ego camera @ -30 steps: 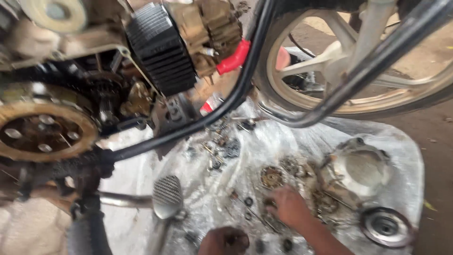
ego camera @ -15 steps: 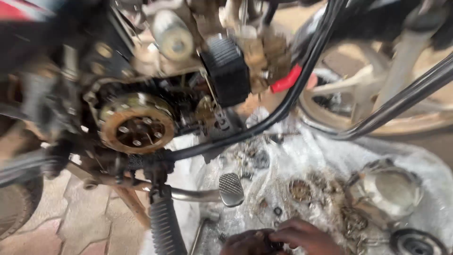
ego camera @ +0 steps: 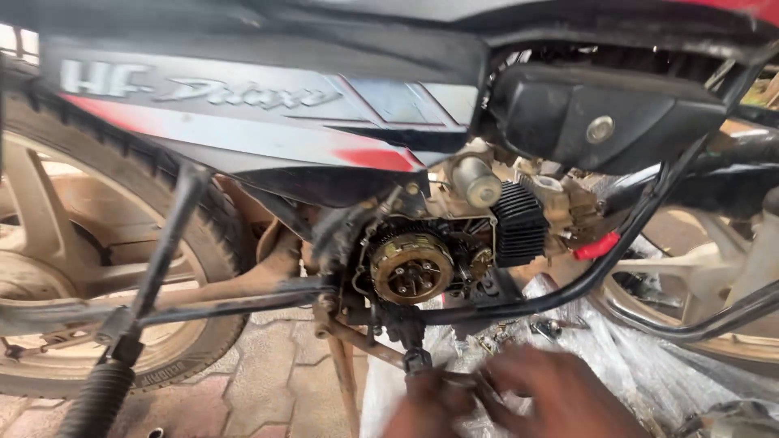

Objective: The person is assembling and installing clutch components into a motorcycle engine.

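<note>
The head view looks at the side of a motorcycle with its engine cover off. The nearest thing to the hands is a dark metal rod (ego camera: pixel 381 347), the oily bar that runs down and forward from under the engine and ends in a small black block just above the left hand. It is rusty brown along its length and darker at the near end. What the fingers pinch between them is blurred and too small to name.

The left hand (ego camera: pixel 426 405) sits low at the bottom edge of the frame, knuckles up, fingers curled inward toward the right hand. The right hand (ego camera: pixel 560 393) comes in from the lower right, palm down, its fingers stretched left so that the two sets of fingertips meet just below the end of the rod. Both hands are smeared by motion. The left looks curled closed, but whether it clamps anything cannot be told; the right hand's fingers are partly bent, and its hold is likewise unclear.

Straight above the hands sits the exposed clutch assembly (ego camera: pixel 411 268), a round brass-coloured disc with bolt holes ringed by a toothed gear. Up and right of the grip are the black finned cylinder (ego camera: pixel 519 223) and a red spark plug cap (ego camera: pixel 596 245). Beneath and to the right of the hands lies a crumpled clear plastic sheet (ego camera: pixel 617 341) with small metal parts scattered on it. Far left stands the rear wheel (ego camera: pixel 89 259).
</note>
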